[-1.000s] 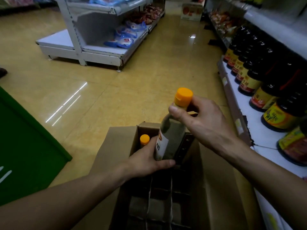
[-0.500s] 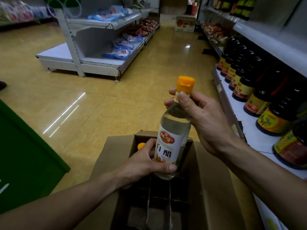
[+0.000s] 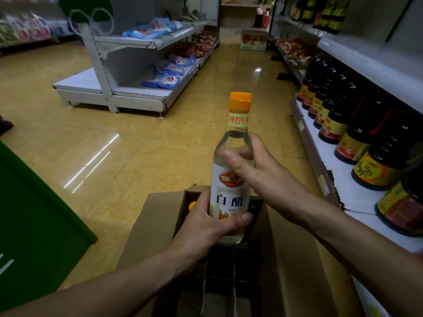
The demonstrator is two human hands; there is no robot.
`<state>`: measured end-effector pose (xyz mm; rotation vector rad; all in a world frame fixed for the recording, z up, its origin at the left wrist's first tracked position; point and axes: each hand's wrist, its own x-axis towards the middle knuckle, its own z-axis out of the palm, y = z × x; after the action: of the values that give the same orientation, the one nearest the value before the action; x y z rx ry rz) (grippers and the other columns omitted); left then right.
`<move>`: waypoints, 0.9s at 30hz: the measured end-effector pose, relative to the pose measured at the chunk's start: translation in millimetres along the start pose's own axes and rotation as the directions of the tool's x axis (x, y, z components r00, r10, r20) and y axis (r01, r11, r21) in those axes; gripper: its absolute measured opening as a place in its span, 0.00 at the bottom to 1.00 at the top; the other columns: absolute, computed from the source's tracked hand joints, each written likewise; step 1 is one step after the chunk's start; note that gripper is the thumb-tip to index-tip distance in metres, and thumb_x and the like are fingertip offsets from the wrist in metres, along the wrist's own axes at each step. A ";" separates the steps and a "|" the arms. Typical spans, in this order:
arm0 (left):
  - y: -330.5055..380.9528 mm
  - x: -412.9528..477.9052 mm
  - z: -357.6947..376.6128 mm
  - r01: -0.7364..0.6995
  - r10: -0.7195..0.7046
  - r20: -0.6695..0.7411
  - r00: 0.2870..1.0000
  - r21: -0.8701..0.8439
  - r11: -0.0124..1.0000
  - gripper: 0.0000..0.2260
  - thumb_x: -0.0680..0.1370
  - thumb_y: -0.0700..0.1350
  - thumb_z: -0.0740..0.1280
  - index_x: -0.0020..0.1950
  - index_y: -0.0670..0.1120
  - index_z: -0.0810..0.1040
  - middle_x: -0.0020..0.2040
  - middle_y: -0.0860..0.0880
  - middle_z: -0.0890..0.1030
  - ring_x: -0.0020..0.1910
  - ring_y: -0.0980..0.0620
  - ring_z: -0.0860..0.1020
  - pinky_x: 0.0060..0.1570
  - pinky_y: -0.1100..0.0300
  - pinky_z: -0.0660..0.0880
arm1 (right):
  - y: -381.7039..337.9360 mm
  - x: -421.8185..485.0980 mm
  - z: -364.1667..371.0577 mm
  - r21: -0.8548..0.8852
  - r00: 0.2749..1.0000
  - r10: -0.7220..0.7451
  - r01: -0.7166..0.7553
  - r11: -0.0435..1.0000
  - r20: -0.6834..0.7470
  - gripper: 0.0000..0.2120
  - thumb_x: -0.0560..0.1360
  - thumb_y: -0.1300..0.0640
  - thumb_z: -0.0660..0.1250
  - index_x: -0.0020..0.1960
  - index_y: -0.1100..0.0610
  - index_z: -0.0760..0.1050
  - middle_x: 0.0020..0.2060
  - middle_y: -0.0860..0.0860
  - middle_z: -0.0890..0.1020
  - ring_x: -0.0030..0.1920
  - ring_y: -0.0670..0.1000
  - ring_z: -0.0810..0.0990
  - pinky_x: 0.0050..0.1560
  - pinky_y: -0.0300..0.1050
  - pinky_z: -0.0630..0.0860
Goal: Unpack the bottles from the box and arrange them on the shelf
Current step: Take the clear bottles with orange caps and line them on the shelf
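Bottle (image 3: 231, 179): clear glass with a white label, held upright in both hands over the far end of the box (image 3: 155, 225). It was not yet on the shelf (image 3: 359, 200).
Change in bottle: 1.0 s earlier its lower half sat down among the dividers (image 3: 219, 277). At 0.5 s it was partly raised, and now its base was level with the box opening and the whole label showed.
Orange cap (image 3: 240, 101): bare and fully exposed. In both earlier frames the right hand's fingers had been against it or just under it.
Right hand (image 3: 263, 177): gripped the bottle at the shoulder, with the thumb across the front glass and the fingers curled behind the neck. It had slid down from the cap and neck since 0.5 s ago.
Left hand (image 3: 206, 223): wrapped round the lower body, with the thumb lying across the bottom edge of the label. The grip was the same as before but had been carried higher with the bottle.
Second cap (image 3: 191, 205): orange, in the far left corner of the box, mostly hidden behind the left hand. More of it showed 1.0 s earlier.
Shelf: white, on the right, with a row of dark bottles (image 3: 338, 120) standing along it. The held bottle was well apart from them.
View: tilted up since the earlier frames, so more of the floor (image 3: 137, 145) and the far rack (image 3: 128, 65) was visible.
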<state>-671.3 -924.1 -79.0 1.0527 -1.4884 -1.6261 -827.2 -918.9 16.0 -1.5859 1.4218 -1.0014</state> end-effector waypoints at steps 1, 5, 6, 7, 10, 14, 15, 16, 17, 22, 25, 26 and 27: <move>2.0 1.0 0.9 -0.018 0.018 -0.022 1.000 -0.005 1.000 0.27 0.69 0.49 0.82 0.64 0.58 0.74 0.55 0.50 0.86 0.54 0.51 0.85 0.53 0.55 0.82 | 0.8 -1.4 0.4 -0.001 1.000 0.020 -0.020 1.000 0.004 0.36 0.74 0.35 0.64 0.78 0.39 0.54 0.60 0.40 0.78 0.56 0.38 0.80 0.57 0.39 0.76; 11.9 3.8 4.0 -0.071 0.070 -0.072 0.995 -0.020 0.997 0.24 0.71 0.48 0.79 0.63 0.57 0.73 0.54 0.51 0.86 0.53 0.54 0.85 0.52 0.58 0.83 | 8.9 -3.5 3.3 -0.054 0.997 0.083 -0.083 0.995 0.008 0.28 0.78 0.43 0.69 0.72 0.47 0.60 0.58 0.44 0.81 0.57 0.45 0.83 0.60 0.51 0.82; 12.9 4.8 3.9 -0.073 0.071 -0.074 0.995 -0.020 0.997 0.24 0.71 0.48 0.79 0.63 0.56 0.73 0.54 0.51 0.86 0.53 0.54 0.85 0.52 0.57 0.83 | 10.1 -3.4 2.7 -0.054 0.997 0.084 -0.083 0.995 0.000 0.27 0.77 0.43 0.69 0.71 0.48 0.63 0.57 0.44 0.81 0.56 0.44 0.83 0.59 0.50 0.82; 13.3 5.6 3.7 -0.069 0.068 -0.072 0.995 -0.014 0.997 0.24 0.72 0.48 0.79 0.64 0.56 0.73 0.55 0.51 0.86 0.53 0.53 0.85 0.54 0.55 0.83 | 11.2 -3.0 1.6 -0.036 0.997 0.078 -0.078 0.996 -0.003 0.27 0.77 0.43 0.70 0.70 0.48 0.65 0.57 0.43 0.82 0.55 0.42 0.83 0.58 0.48 0.82; 10.6 7.3 1.5 -0.055 0.055 -0.054 0.997 0.006 0.998 0.24 0.72 0.50 0.79 0.65 0.55 0.74 0.55 0.49 0.85 0.55 0.52 0.85 0.57 0.50 0.82 | 16.2 -1.2 -1.7 0.065 0.997 0.079 -0.078 0.995 -0.008 0.28 0.72 0.37 0.68 0.68 0.48 0.70 0.55 0.44 0.84 0.54 0.41 0.84 0.57 0.48 0.82; 4.7 8.7 -0.2 -0.041 0.042 -0.031 0.999 0.017 0.999 0.27 0.69 0.55 0.78 0.65 0.56 0.75 0.56 0.51 0.85 0.56 0.53 0.85 0.60 0.47 0.81 | 27.0 3.3 -2.7 0.111 0.993 0.116 -0.111 0.988 -0.031 0.32 0.67 0.25 0.63 0.62 0.44 0.76 0.55 0.45 0.85 0.56 0.45 0.84 0.60 0.57 0.81; 3.1 9.5 -0.3 -0.040 0.040 -0.033 0.999 0.018 0.999 0.27 0.69 0.56 0.78 0.65 0.56 0.75 0.56 0.52 0.85 0.56 0.53 0.84 0.60 0.47 0.81 | 29.6 4.3 -2.3 0.121 0.992 0.121 -0.117 0.986 -0.030 0.32 0.66 0.24 0.63 0.61 0.44 0.76 0.54 0.45 0.86 0.56 0.45 0.85 0.60 0.58 0.81; 2.0 10.4 -0.6 -0.039 0.039 -0.037 0.999 0.017 0.999 0.27 0.69 0.56 0.78 0.65 0.56 0.75 0.56 0.52 0.85 0.56 0.53 0.84 0.61 0.47 0.81 | 30.7 4.8 -1.9 0.128 0.992 0.125 -0.120 0.984 -0.029 0.31 0.67 0.25 0.63 0.60 0.44 0.77 0.54 0.46 0.86 0.55 0.45 0.85 0.60 0.58 0.81; 1.0 11.5 -0.8 -0.036 0.037 -0.040 0.999 0.017 0.999 0.27 0.69 0.56 0.78 0.65 0.56 0.75 0.56 0.52 0.85 0.56 0.53 0.84 0.61 0.47 0.80 | 31.5 5.3 -1.6 0.134 0.991 0.127 -0.123 0.983 -0.027 0.29 0.68 0.27 0.63 0.60 0.45 0.77 0.54 0.46 0.86 0.55 0.45 0.85 0.60 0.57 0.81; -2.6 18.8 0.1 -0.030 0.030 -0.041 0.999 0.006 1.000 0.26 0.70 0.55 0.77 0.65 0.56 0.74 0.56 0.52 0.85 0.56 0.52 0.84 0.61 0.45 0.80 | 34.9 13.4 -1.6 0.143 0.992 0.126 -0.122 0.982 -0.019 0.28 0.68 0.29 0.64 0.59 0.45 0.77 0.53 0.46 0.86 0.54 0.45 0.86 0.60 0.57 0.82; -4.2 19.8 1.7 -0.013 0.011 -0.050 0.999 -0.026 1.000 0.25 0.70 0.53 0.76 0.65 0.55 0.74 0.56 0.52 0.85 0.56 0.53 0.84 0.60 0.47 0.81 | 33.5 19.1 -1.5 0.160 0.988 0.154 -0.152 0.975 -0.003 0.26 0.70 0.30 0.61 0.59 0.45 0.78 0.53 0.43 0.86 0.53 0.42 0.85 0.60 0.53 0.81; -3.5 18.3 2.3 -0.003 0.001 -0.053 0.999 -0.035 0.999 0.25 0.71 0.53 0.76 0.65 0.55 0.74 0.56 0.52 0.85 0.57 0.53 0.84 0.60 0.48 0.81 | 32.6 19.5 -0.9 0.163 0.986 0.167 -0.165 0.973 -0.004 0.26 0.70 0.29 0.61 0.59 0.45 0.78 0.53 0.43 0.86 0.54 0.41 0.85 0.61 0.53 0.80; -3.2 16.3 2.8 0.010 -0.012 -0.056 0.998 -0.040 0.999 0.24 0.71 0.52 0.76 0.65 0.55 0.74 0.56 0.52 0.85 0.57 0.53 0.84 0.60 0.49 0.81 | 32.1 19.2 0.7 0.167 0.984 0.180 -0.176 0.970 -0.006 0.26 0.71 0.28 0.60 0.59 0.44 0.79 0.53 0.43 0.86 0.54 0.42 0.85 0.61 0.53 0.80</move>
<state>-680.8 -937.1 -84.0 1.0780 -1.4104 -1.6140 -837.9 -940.6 -12.5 -1.3065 1.4281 -1.0044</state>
